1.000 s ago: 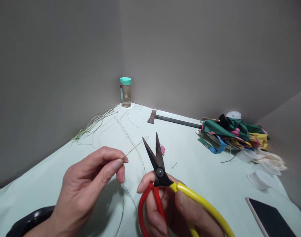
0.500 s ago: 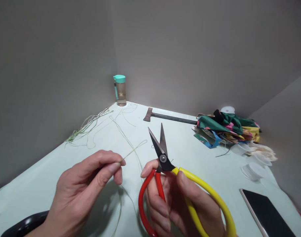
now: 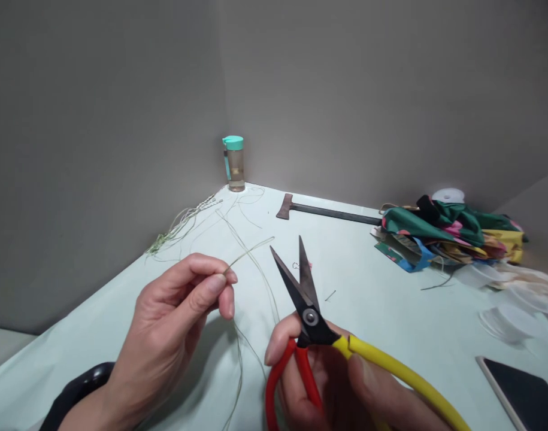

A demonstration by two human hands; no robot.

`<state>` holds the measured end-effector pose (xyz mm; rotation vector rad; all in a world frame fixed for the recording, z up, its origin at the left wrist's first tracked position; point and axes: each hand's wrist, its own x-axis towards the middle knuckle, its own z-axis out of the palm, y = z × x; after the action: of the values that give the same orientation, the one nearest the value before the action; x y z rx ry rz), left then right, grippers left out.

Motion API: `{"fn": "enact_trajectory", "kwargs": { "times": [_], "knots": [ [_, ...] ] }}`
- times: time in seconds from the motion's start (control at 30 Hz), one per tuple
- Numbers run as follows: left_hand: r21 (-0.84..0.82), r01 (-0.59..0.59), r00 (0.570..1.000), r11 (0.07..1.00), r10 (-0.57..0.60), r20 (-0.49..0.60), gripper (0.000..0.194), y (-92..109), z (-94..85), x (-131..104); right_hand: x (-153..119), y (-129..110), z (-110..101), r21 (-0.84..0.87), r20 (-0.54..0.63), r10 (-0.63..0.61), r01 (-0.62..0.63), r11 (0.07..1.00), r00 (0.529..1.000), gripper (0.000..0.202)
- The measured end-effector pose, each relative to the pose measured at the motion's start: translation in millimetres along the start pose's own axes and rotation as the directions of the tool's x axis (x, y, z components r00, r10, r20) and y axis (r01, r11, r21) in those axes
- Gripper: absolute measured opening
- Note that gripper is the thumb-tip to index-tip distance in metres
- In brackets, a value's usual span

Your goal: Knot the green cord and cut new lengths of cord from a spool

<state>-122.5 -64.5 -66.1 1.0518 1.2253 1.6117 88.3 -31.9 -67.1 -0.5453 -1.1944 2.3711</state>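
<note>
Pinches green thread (image 3: 241, 257) above the table (image 3: 368, 317) in left hand (image 3: 175, 323), with thumb closed against fingers; holds parted scissors (image 3: 310, 317) in curled right hand (image 3: 336, 383). Apparently lining up a cut near the looped end; calls for steady blade placement.

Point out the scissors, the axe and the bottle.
Scissors (image 3: 310, 316): head view, on the round pivot where the blades cross.
Axe (image 3: 334, 213): head view, on the dark handle.
Bottle (image 3: 236, 165): head view, on the see-through body below the teal lid.
</note>
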Motion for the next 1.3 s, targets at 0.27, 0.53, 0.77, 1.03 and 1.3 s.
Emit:
{"fn": "enact_trajectory", "kwargs": {
  "times": [0.27, 0.53, 0.77, 1.03, 1.3],
  "knots": [
    [-0.018, 0.008, 1.0, 1.0, -0.008, 0.017, 0.008, 1, 2.3, 0, -8, -3, -8, -0.014, 0.07, 0.032, -0.031, 0.999, 0.997, 0.055],
    [0.03, -0.003, 0.999, 1.0, 0.002, 0.035, 0.005, 2, 4.6, -1, -1, 18, -1, 0.062, -0.038, -0.117, 0.12, 0.991, 0.992, 0.057],
    [0.182, -0.043, 0.993, 0.982, 0.022, 0.117, 0.013, -5, -4.0, -4, -3, 18, -2, 0.096, 0.003, -0.136, 0.135, 0.986, 0.991, 0.055],
    [0.267, -0.085, 0.987, 0.96, 0.045, 0.152, 0.014, -12, -14.0, -9, 3, 12, -6, 0.174, 0.038, -0.154, 0.145, 0.974, 0.987, 0.051],
    [0.259, 0.003, 0.988, 0.966, -0.043, 0.147, 0.014, -11, -13.9, -6, 5, 14, -9, 0.172, 0.066, -0.169, 0.156, 0.973, 0.983, 0.046]
  ]
}}
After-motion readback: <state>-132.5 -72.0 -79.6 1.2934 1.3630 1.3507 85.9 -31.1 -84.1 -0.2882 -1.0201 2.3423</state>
